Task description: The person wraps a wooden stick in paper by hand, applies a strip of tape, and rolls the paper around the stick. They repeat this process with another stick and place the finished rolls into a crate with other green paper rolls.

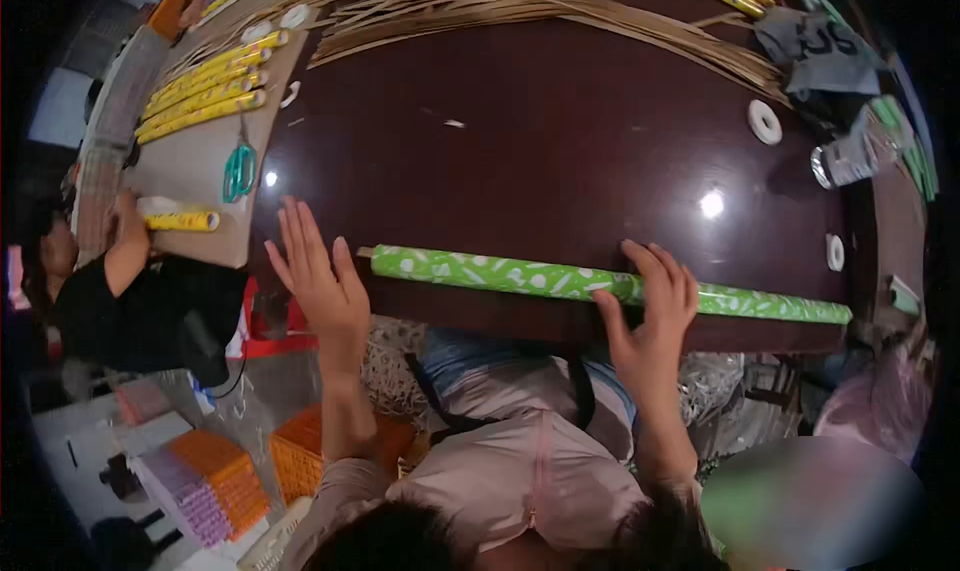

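Note:
A long green roll [500, 274] with a white pattern lies along the near edge of the dark table, tilting slightly down to the right. A brown strip end sticks out of its left end. My right hand [655, 306] grips the roll right of its middle, thumb and fingers on it. My left hand [318, 271] is open, fingers stretched out, beside the roll's left end and holding nothing.
Brown flat strips [540, 3] lie along the table's [520, 161] far side. White tape rolls [765, 122] and a clear plastic jar [840, 163] are at right. Teal scissors [240, 171] and yellow rolls [205, 101] lie on a board at left, near another person [140, 301].

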Motion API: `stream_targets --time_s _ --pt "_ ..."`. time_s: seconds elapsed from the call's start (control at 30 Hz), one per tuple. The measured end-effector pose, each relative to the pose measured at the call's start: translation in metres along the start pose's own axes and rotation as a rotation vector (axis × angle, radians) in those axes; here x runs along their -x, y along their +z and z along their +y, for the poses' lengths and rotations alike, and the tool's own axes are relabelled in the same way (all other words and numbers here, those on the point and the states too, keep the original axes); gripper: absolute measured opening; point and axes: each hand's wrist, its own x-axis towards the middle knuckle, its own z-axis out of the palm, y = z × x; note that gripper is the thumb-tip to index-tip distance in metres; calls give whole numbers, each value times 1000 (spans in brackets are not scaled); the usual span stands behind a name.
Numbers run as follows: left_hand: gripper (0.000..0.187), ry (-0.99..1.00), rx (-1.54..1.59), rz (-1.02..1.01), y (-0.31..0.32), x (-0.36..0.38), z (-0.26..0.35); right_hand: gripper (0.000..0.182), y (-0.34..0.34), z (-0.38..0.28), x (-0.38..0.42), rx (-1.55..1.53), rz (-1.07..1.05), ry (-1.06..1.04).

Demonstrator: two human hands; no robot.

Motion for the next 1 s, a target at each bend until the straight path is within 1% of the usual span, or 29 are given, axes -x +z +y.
stream_targets --time_s 0.07,0.1,0.17,0.2,0.27,0.37,0.4,0.43,0.5,0.53,0.7,0.77,0.83,0.9,0.93,1.0 --pt "51 190 80 -67 8 4 17 47 -1 0 -1 7 13 -3" --pt "51 267 54 -132 8 7 31 48 1 2 1 9 35 -21" --pt "53 468 93 -201 12 10 54 48 -1 2 3 12 19 -4" --pt "55 506 110 -272 9 10 69 48 3 4 6 4 52 6" --pt "56 625 171 -332 13 8 84 47 5 5 8 1 72 7" --pt "59 715 112 -402 13 5 99 46 8 4 10 -37 69 26" --pt "60 726 85 -441 10 3 103 46 9 4 11 -45 85 23" --pt "60 741 101 -435 9 2 105 47 10 4 11 -57 99 19" --pt "61 791 8 -461 11 1 105 49 13 4 12 -60 123 24" --pt "62 750 12 -478 9 3 109 50 15 5 11 -54 134 25" --pt "65 767 16 -494 8 -1 110 55 16 5 10 -53 120 42" --pt "64 724 8 -560 3 -3 115 56 17 7 11 -84 149 1" --pt "63 731 -1 -573 6 -4 112 55 10 12 12 -129 140 -9" --pt "62 739 -9 -589 9 -4 109 50 2 18 16 -301 178 -74" --pt "60 758 6 -571 10 -4 108 50 -3 23 19 -297 187 -71" --pt "59 784 20 -549 10 -5 105 47 -15 38 26 -370 231 -229"
